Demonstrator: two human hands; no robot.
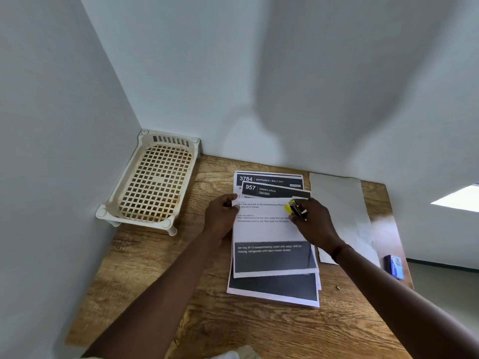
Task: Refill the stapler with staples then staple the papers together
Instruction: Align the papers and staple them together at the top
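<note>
A loose stack of printed papers (269,230) lies on the wooden table (160,275), the sheets shifted out of line. My left hand (220,216) grips the left edge of the top sheet with its fingers. My right hand (315,224) holds a small yellow and black stapler (294,209) over the right part of the top sheet. A small blue box (395,266), possibly the staple box, sits near the table's right edge. One tiny metal bit (338,288) lies on the wood right of the stack.
A cream perforated plastic tray (153,182) stands at the back left corner against the walls. A blank white sheet (339,203) lies right of the stack. Walls close the back and left; the table's right edge is near the box.
</note>
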